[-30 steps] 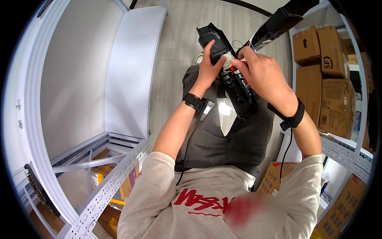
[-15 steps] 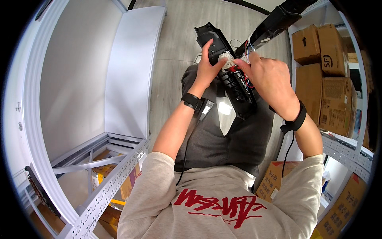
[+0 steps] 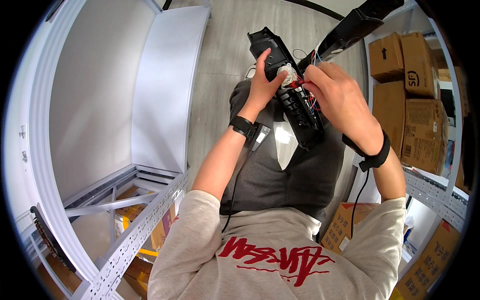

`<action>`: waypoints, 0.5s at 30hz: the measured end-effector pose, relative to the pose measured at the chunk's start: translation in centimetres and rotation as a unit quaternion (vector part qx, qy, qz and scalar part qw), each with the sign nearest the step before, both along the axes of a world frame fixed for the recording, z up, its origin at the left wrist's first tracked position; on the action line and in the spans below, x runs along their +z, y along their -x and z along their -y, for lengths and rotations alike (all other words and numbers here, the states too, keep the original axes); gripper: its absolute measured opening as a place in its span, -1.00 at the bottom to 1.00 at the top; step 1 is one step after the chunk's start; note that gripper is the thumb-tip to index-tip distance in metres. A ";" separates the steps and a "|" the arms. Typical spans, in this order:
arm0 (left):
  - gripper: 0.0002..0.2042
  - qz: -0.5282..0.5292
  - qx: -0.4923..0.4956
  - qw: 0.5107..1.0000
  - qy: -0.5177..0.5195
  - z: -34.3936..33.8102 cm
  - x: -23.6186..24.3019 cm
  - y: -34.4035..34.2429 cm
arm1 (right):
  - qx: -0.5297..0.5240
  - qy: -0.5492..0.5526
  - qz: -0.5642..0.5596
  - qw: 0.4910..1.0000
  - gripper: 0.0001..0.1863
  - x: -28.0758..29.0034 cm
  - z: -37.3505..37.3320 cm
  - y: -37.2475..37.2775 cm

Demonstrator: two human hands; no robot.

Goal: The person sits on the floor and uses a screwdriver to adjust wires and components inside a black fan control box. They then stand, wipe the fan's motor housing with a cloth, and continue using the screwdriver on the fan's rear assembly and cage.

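A long black plastic housing lies slanted across my lap, its inner side with wires and ribbed black parts facing up. My left hand grips its left edge, fingers along the side, thumb pressed on a whitish round part in the middle. My right hand comes in from the right, thumb and forefinger pinched beside a small red piece at the round part. What the pinch holds is too small to make out. Thin red, blue and white wires run close to those fingertips.
Beyond my right hand, a second black plastic piece leans up, with wires reaching toward it. Cardboard boxes stack on the right-hand rack. A white shelf panel and metal frame stand at left. Black cables trail from my wrist straps.
My right hand has drawn back slightly to the right and down from the round part, uncovering more of the red piece. The housing has shifted slightly right; my left grip stays the same.
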State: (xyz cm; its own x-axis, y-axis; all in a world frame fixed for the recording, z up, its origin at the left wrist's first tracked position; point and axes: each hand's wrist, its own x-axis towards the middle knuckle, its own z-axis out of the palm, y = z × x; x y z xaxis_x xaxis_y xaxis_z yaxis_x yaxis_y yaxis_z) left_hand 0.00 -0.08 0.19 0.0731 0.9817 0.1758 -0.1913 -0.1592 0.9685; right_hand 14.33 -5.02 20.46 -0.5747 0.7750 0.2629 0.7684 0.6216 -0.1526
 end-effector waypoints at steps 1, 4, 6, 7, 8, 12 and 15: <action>-0.25 0.000 0.002 1.000 -0.002 0.0 0.0 0.1 | 0.014 0.004 0.004 1.000 -0.84 0.3 -0.1 -0.1; -0.25 0.003 0.002 1.000 -0.006 -0.1 -0.4 0.0 | 0.031 -0.005 -0.011 0.999 -0.85 0.5 -0.2 -0.1; -0.25 0.005 0.002 1.000 -0.010 -0.2 -0.6 0.0 | 0.006 0.001 0.004 1.000 -0.83 0.4 -0.2 -0.1; -0.25 0.016 -0.003 1.000 -0.004 -0.2 -0.7 -0.1 | -0.021 0.014 0.029 0.999 -0.82 0.3 0.0 -0.2; -0.25 0.028 -0.008 1.000 0.001 -0.2 -0.7 -0.1 | -0.049 0.027 0.054 0.997 -0.80 0.1 0.1 -0.2; -0.25 0.034 -0.012 0.999 0.007 -0.2 -0.6 -0.1 | -0.082 -0.008 0.122 0.989 -0.77 -0.8 0.2 -0.1; -0.25 0.026 -0.012 1.000 0.005 0.0 -0.2 -0.1 | -0.029 -0.030 0.084 0.996 -0.82 -0.7 0.1 -0.3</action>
